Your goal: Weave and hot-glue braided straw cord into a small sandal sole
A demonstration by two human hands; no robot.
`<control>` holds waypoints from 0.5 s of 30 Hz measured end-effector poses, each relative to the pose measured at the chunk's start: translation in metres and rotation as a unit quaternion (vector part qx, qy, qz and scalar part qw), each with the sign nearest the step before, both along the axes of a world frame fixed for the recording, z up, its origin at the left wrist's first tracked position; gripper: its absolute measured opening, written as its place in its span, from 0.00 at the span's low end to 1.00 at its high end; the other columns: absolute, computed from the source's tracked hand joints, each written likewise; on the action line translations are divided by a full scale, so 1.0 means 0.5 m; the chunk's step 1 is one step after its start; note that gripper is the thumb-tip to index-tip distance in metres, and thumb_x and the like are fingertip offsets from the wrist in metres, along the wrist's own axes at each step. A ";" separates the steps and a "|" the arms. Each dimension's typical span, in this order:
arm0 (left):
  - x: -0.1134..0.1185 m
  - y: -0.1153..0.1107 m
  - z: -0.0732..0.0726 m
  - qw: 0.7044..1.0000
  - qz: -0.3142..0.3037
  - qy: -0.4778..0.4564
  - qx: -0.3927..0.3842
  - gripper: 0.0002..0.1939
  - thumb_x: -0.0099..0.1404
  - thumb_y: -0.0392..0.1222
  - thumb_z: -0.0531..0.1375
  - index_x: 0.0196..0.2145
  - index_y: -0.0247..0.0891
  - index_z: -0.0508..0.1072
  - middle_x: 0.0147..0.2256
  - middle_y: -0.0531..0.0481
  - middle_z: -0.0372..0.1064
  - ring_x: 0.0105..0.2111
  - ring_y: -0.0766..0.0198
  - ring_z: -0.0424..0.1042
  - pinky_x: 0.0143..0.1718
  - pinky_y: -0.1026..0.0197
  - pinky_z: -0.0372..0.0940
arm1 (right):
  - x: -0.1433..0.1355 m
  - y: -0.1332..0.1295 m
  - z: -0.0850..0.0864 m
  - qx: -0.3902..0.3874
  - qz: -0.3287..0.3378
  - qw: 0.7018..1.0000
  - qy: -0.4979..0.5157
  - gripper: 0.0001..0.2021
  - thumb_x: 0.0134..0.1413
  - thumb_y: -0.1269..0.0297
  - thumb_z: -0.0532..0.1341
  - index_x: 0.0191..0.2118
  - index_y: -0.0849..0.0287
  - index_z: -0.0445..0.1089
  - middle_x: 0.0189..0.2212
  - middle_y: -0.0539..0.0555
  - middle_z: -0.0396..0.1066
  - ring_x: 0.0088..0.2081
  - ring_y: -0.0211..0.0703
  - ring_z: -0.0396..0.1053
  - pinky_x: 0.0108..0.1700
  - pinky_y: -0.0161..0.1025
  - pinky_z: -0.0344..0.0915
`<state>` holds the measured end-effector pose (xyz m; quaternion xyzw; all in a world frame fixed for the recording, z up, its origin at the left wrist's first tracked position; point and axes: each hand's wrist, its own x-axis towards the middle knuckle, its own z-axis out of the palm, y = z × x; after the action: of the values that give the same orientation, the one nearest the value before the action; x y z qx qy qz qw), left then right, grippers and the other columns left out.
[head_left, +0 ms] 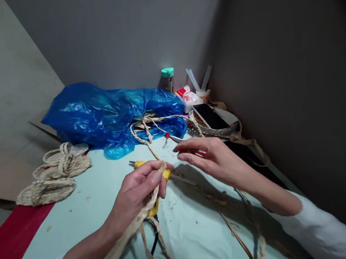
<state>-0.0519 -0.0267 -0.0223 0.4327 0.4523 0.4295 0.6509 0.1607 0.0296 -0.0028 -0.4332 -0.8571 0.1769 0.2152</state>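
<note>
Currently, watching through the head camera from a distance, I have the left hand (136,192) gripping a plaited straw cord (153,198), its thumb and fingers pinched together on it near the middle of the worktop (103,190). My right hand (212,155) holds nothing that I can see; its fingers are extended and slightly parted, well to the right of the pinch, and behind them part of a red handle (202,153) shows.

From the grip, the cord runs away from me toward straw (144,124) at the mouth of a blue plastic bag (80,112), and back toward my left forearm, where it looks broader and flatter. I cannot tell whether that near end is plaited. A yellow tool (139,164), apparently a glue gun, lies under the left hand.

As I judge it, the plaiting is done along the far stretch, while loose ends hang untrimmed below the hand. I see no sign of this cord being worked into a shape yet, so that much looks left. Over on the left, three woven straw pieces (46,193) sit in a row and look finished, or nearly so.
</note>
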 end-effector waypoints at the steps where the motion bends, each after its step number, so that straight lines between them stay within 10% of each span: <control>1: -0.001 -0.001 -0.002 1.000 -0.003 0.003 0.013 0.12 0.68 0.49 0.62 0.43 0.40 0.71 0.22 0.56 0.66 0.18 0.72 0.53 0.21 0.66 0.44 | -0.009 -0.009 0.006 -0.036 0.029 0.997 0.061 0.12 0.70 0.58 0.57 0.51 0.57 0.73 0.43 0.53 0.78 0.42 0.41 0.74 0.42 0.35 0.68; 9: -0.006 0.005 -0.001 0.998 -0.007 0.020 0.058 0.09 0.68 0.46 0.61 0.41 0.40 0.68 0.23 0.56 0.68 0.20 0.70 0.59 0.23 0.68 0.54 | -0.073 -0.007 0.008 -0.082 0.069 0.964 0.243 0.11 0.65 0.64 0.61 0.31 0.60 0.69 0.26 0.47 0.69 0.30 0.36 0.65 0.34 0.35 0.60; 15: -0.041 0.023 0.023 0.994 0.102 0.008 0.046 0.06 0.64 0.40 0.63 0.31 0.34 0.75 0.20 0.53 0.66 0.19 0.72 0.59 0.20 0.71 0.53 | -0.014 -0.066 0.048 -0.088 0.075 0.989 0.088 0.14 0.64 0.57 0.64 0.51 0.53 0.67 0.42 0.51 0.75 0.35 0.41 0.73 0.37 0.36 0.66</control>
<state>-0.0725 -0.0151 -0.0110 0.4173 0.4790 0.5102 0.5798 0.1536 -0.0035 0.0211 -0.3672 -0.8463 0.3045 0.2373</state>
